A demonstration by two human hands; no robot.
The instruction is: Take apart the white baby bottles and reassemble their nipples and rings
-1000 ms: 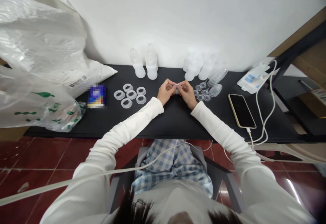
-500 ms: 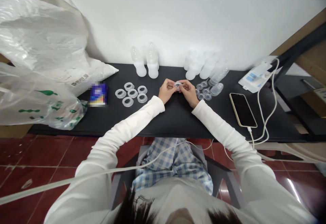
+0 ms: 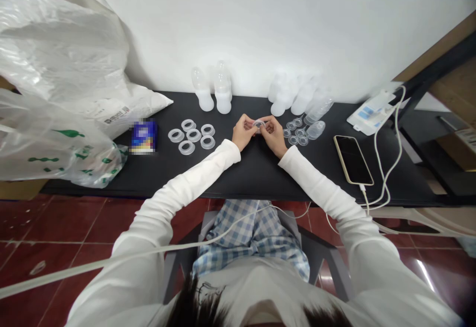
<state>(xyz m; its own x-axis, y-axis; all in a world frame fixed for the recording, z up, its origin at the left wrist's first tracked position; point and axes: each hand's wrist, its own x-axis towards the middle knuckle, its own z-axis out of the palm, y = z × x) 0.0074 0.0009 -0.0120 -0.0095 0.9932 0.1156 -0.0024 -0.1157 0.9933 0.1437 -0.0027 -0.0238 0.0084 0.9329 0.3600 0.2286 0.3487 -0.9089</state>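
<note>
Pinched over the middle of a dark desk (image 3: 256,173), between left hand (image 3: 243,133) and right hand (image 3: 274,133): a translucent ring (image 3: 259,121), opening turned upward, seemingly to keep its rim in plain sight. Fingers of both hands bent inward and closed on opposite sides of the rim, thumbs at the near edge, likely for an even, steady grip on so slight a thing. Impossible to tell from this angle whether touching the desk or held just clear of it. To the left, near the sleeve, six pale collars (image 3: 193,141) lying flat and loosely grouped, probably spread that way for easy single pick-up. Along the wall (image 3: 253,39), white bottles with clear domes (image 3: 223,102) standing upright, well apart from bare white bottles (image 3: 278,107) on the right, perhaps to keep the two kinds separate. Just beside the right hand, small clear discs (image 3: 303,141) clustered next to clear domed covers (image 3: 316,130), apparently sorted by kind and close at hand. Farther right, lying face up and plugged into a white cable (image 3: 386,178), a phone (image 3: 353,161), seemingly set aside to leave working room.
</note>
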